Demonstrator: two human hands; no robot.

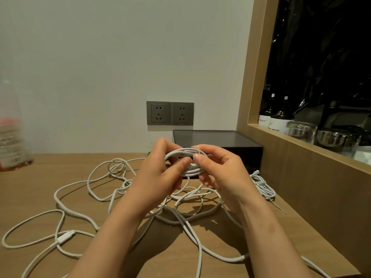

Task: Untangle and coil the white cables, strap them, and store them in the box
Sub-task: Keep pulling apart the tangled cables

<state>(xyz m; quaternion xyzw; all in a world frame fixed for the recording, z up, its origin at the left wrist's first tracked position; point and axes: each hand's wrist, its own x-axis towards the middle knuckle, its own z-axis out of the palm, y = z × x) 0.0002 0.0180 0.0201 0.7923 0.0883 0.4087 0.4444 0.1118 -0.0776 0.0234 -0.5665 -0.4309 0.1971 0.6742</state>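
A small coil of white cable (186,155) is held up between both hands above the wooden table (30,189). My left hand (158,171) grips the coil's left side with thumb and curled fingers. My right hand (218,169) pinches its right side, and a thin strap end shows at the fingertips. Below lies a tangle of loose white cables (96,189), with a white connector (65,236) at the front left. A second bundled white cable (264,186) lies to the right. The dark box (218,140) stands open behind the hands, against the wall.
Two grey wall sockets (170,113) sit above the box. A blurred plastic bottle (12,129) stands at the far left. A wooden frame (281,149) runs along the right, holding dark bottles (275,117), a glass (301,131) and a metal bowl (337,140).
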